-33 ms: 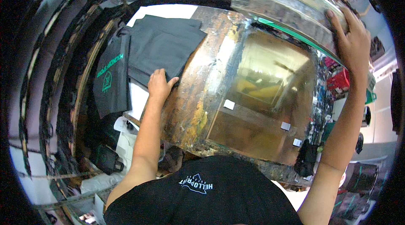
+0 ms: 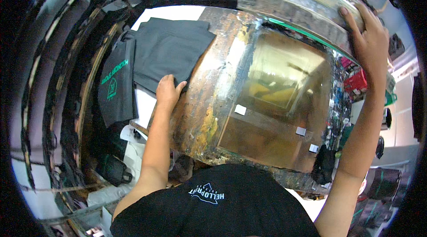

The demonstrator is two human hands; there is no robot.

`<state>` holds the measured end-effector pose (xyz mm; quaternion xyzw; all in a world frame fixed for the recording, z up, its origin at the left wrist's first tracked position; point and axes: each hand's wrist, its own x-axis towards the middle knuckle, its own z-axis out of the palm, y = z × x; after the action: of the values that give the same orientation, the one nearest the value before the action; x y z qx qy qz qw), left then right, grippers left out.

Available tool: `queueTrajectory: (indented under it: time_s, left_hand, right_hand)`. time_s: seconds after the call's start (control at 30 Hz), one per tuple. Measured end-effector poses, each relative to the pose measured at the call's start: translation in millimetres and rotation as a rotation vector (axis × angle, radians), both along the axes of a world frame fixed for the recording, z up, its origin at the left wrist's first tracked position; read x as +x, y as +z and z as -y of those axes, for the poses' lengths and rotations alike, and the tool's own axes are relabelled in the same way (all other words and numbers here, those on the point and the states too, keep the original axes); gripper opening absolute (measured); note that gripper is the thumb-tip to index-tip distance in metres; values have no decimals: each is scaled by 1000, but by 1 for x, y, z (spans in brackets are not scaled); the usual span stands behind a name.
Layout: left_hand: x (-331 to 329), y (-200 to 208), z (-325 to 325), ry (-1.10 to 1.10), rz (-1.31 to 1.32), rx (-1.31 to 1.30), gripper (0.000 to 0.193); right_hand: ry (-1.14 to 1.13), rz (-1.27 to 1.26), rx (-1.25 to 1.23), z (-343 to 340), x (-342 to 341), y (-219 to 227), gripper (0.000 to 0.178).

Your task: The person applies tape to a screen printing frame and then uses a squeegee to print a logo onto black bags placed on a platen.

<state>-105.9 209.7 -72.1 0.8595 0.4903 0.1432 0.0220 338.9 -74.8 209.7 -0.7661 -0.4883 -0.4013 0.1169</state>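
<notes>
My left hand (image 2: pixel 167 90) rests at the near edge of a flat black fabric piece (image 2: pixel 171 50), fingers stretched over it and thumb apart. The fabric seems to lie in a stack on a white sheet (image 2: pixel 144 103). Left of it lies another black fabric piece (image 2: pixel 116 83) with a green print. My right hand (image 2: pixel 371 37) grips the side of a raised screen-printing frame (image 2: pixel 298 14), thumb on the near face and fingers over its top. Below the frame is a shiny brown printing board (image 2: pixel 271 137) with small white tabs (image 2: pixel 301 131) on it.
The worktable (image 2: pixel 198 117) is stained with paint. Dark racks (image 2: pixel 82 108) curve along the left side. A red container (image 2: pixel 356 81) stands right of the table, behind my right forearm. A black cloth (image 2: pixel 322 168) lies at the board's near right corner.
</notes>
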Motion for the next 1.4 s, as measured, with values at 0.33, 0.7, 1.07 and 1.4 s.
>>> queueTrajectory:
  time_s: [0.33,0.7,1.07,1.4]
  left_hand:
    - [-3,-58,-26,-378,-543,332,18]
    - [70,41,-22,-338,-316,233,3]
    - [77,29,-71,-76,390,-506,28]
    - [195,66,-34,-646,-303,-181,34]
  right_hand:
    - [112,103,31,3,10,3,47]
    - [30,-213,103,11,-49,18,62]
    - [-26,-388,-111,17,-58,34,66]
    - [-72,-305,-77,6,-52,31,68]
